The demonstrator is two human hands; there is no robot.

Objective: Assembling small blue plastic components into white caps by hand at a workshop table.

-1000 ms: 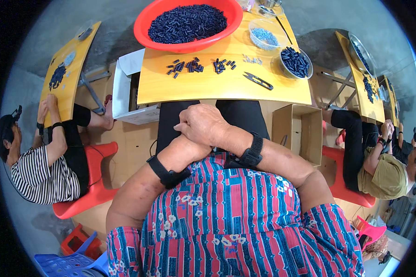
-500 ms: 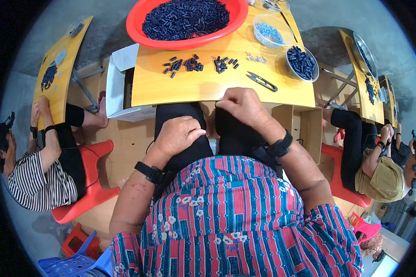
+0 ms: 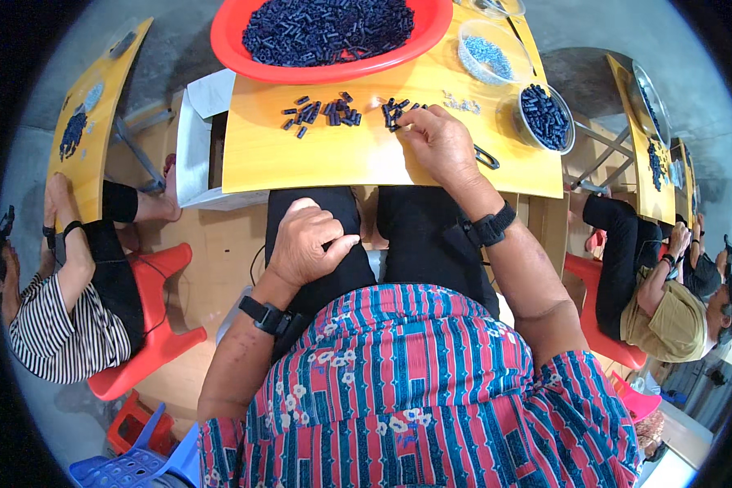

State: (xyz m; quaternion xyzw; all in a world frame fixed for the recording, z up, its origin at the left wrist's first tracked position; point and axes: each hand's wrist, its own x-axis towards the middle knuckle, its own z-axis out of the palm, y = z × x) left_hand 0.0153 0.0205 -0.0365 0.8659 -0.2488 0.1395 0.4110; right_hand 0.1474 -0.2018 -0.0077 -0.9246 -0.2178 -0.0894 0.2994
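My right hand [image 3: 442, 146] reaches over the yellow table, thumb and fingertips drawn together at a small group of dark blue tube-like pieces [image 3: 391, 112]. Whether a piece is between the fingertips is hidden. Curled closed above my lap, my left hand [image 3: 305, 244] shows only its back and thumb; anything inside it is out of sight. A second group of the same dark pieces [image 3: 333, 113] lies left of my right hand. Black thread snips [image 3: 485, 157] stick out from behind that hand, mostly covered. Beyond its knuckles are small clear bits [image 3: 462, 104].
A red basin [image 3: 228, 53] full of dark pieces stands at the table's far side. To the right are a tub of dark pieces [image 3: 544, 119] and a tub of light blue beads [image 3: 485, 58]. An open white box [image 3: 197, 167] sits left of the table. People sit at tables on both sides.
My right hand has moved forward from the table's near edge to the right-hand group of dark pieces, now covering most of the snips. The left hand stays closed over my lap.
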